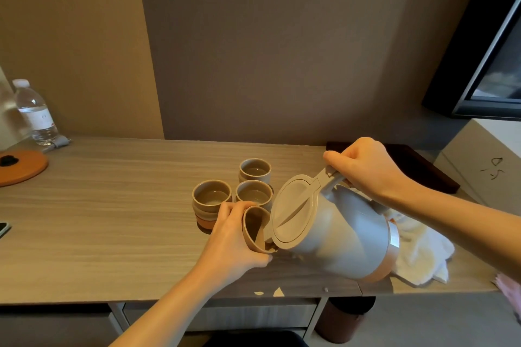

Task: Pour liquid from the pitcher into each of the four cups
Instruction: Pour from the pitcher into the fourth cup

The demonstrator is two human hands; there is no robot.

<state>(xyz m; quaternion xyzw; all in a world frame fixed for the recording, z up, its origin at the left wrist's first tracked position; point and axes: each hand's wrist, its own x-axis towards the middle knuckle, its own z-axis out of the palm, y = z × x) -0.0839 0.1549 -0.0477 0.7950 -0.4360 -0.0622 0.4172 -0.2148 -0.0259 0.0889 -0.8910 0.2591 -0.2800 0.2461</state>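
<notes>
The right hand (363, 166) grips the pitcher (332, 228) by its handle; it looks heavy. The left hand (234, 236) wraps a tilted ceramic cup (255, 229), fragile and likely slippery, near the counter's (112, 205) front edge.

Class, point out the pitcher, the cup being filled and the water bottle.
pitcher (346, 231), head view, on its grey body
held cup (255, 227), head view, on its inner wall
water bottle (36, 115), head view, on its label
</notes>
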